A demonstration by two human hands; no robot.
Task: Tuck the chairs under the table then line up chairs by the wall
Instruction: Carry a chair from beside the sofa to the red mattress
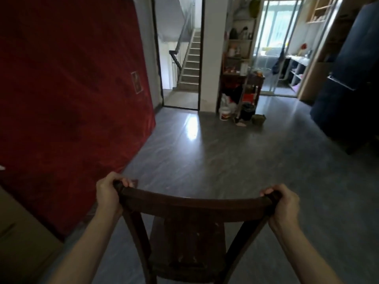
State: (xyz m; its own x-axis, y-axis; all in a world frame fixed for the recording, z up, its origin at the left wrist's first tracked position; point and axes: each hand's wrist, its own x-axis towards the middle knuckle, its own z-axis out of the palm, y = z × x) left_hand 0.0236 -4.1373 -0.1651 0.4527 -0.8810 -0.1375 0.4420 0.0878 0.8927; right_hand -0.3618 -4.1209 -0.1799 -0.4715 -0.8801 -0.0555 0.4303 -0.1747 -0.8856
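Note:
A dark wooden chair (190, 238) fills the bottom centre of the head view, its curved top rail facing me and its seat beyond. My left hand (108, 191) is closed around the left end of the top rail. My right hand (284, 203) is closed around the right end. The chair's legs are out of view below the frame. No table is in view.
A large red mattress (67, 95) leans against the left wall. Grey floor (225, 156) stretches ahead to a stairway door (182, 64). A cluttered shelf (240, 68) with buckets (225, 113) stands at the back. A dark blue upright mass (352, 68) is at right, a beige cabinet (22, 238) at lower left.

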